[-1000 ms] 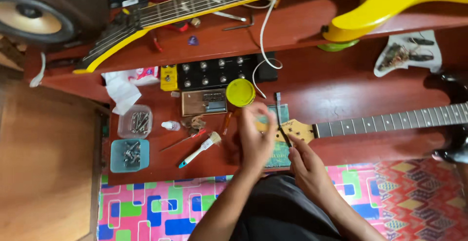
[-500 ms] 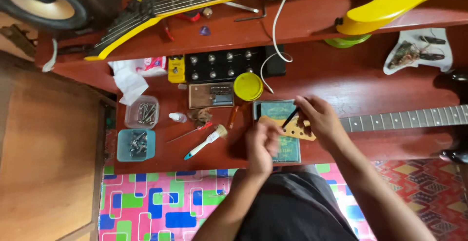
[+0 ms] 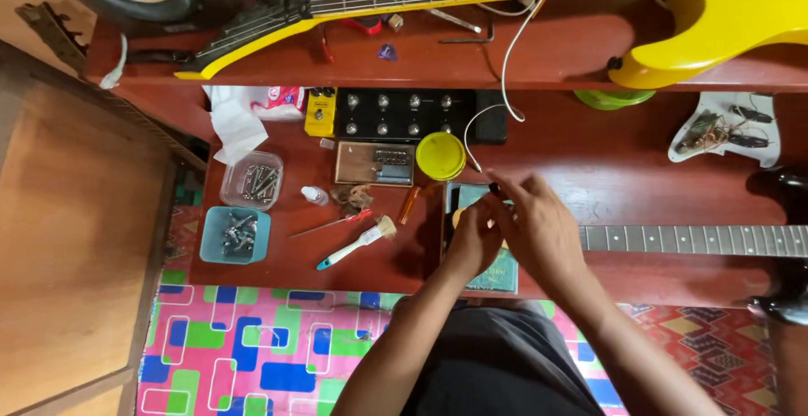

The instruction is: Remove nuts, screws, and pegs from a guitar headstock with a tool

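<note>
Hands meet over the dark-fretboard guitar neck (image 3: 690,239) at its headstock end: I see my left hand (image 3: 473,239) curled shut there, my right hand (image 3: 539,229) pinching a small black tool (image 3: 495,189), just below the round yellow lid (image 3: 440,155)

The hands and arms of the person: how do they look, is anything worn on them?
Both arms are bare up to where the picture ends: no sleeves, gloves or watch show. No ring can be seen on the left hand or the right hand.
</note>
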